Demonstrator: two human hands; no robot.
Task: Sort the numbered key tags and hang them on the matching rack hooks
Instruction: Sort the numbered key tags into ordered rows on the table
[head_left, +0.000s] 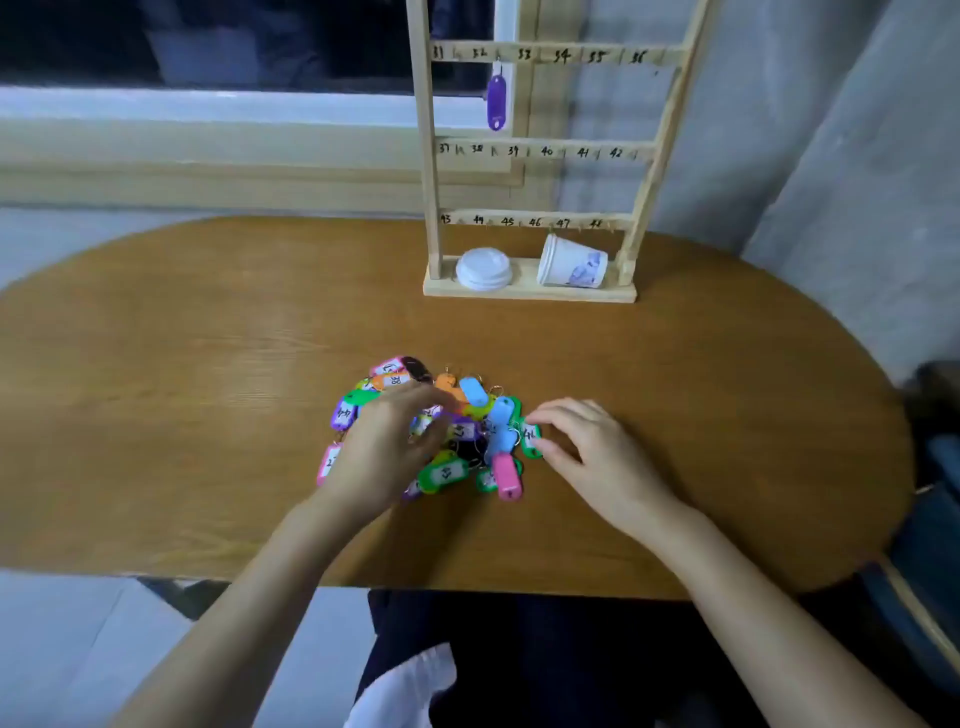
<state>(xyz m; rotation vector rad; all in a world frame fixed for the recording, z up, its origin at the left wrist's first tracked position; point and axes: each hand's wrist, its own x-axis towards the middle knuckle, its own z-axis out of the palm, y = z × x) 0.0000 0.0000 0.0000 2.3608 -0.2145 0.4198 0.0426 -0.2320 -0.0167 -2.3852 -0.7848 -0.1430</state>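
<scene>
At the right rim of the pile of key tags (467, 415), we're seeing the right hand (587, 447) pinching a green tag (531, 439) btwn thumb and forefinger. That tag is lying flat on the wood, touching the pile's edge, w/ a handwritten no. starting with 4. The left hand (384, 447) is hovering over the pile's left half, fingers curled down into the tags; it's blurred, so we can't tell whether it's gripping anything. The pile is sitting mid-table, nearer the front edge than the back, tags overlapping, rings tangled. A pink tag (506, 475) is poking out at the near side.

Outward from there, a wide band of bare wood is lying btwn the pile and the rack (434, 182), and more is stretching left and right to the rounded ends of the table (208, 338). Both forearms are crossing the front edge. The rack is standing upright at the back edge, just right of centre, rails numbered 31 to 48. One purple tag (496, 101) is hanging from the top visible rail, btwn the 32 and 33 marks. On the rack's base, a white lid (484, 268) is lying flat and a paper cup (571, 262) is lying on its side. A grey wall (779, 130) is closing in near the table's far right edge.
</scene>
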